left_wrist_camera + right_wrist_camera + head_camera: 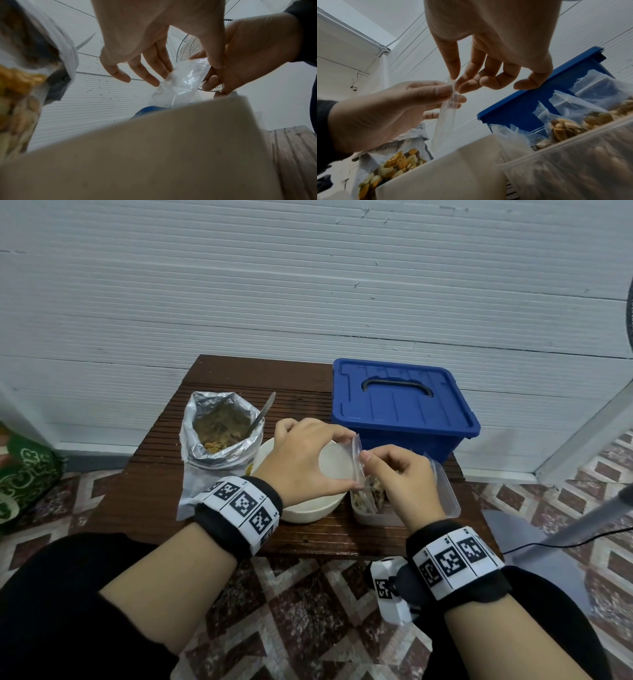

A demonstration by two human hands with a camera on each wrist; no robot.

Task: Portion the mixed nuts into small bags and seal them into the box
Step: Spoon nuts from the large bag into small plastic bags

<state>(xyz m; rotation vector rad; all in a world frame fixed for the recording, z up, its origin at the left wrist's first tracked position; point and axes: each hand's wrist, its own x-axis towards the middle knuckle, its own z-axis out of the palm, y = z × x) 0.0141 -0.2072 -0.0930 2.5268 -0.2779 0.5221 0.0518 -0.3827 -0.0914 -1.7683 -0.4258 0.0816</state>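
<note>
A small clear zip bag (358, 463) with nothing in it hangs over the white bowl (308, 508). My left hand (349, 459) pinches its top edge from the left. My right hand (368, 463) pinches the same edge between thumb and forefinger from the right. In the right wrist view the bag (445, 121) hangs limp below the right hand (456, 82). The open foil pack of mixed nuts (219, 436) stands at left with a spoon (264, 412) in it. The blue box (400, 412) sits behind with its lid on. A clear tub (376, 517) holds several filled bags (565, 124).
Everything sits on a small dark slatted wooden table (154, 474) against a white panelled wall. The tub's clear lid (443, 484) leans at its right side. A fan stand (575, 529) and cable lie on the tiled floor to the right. A green bundle (24, 477) sits at left.
</note>
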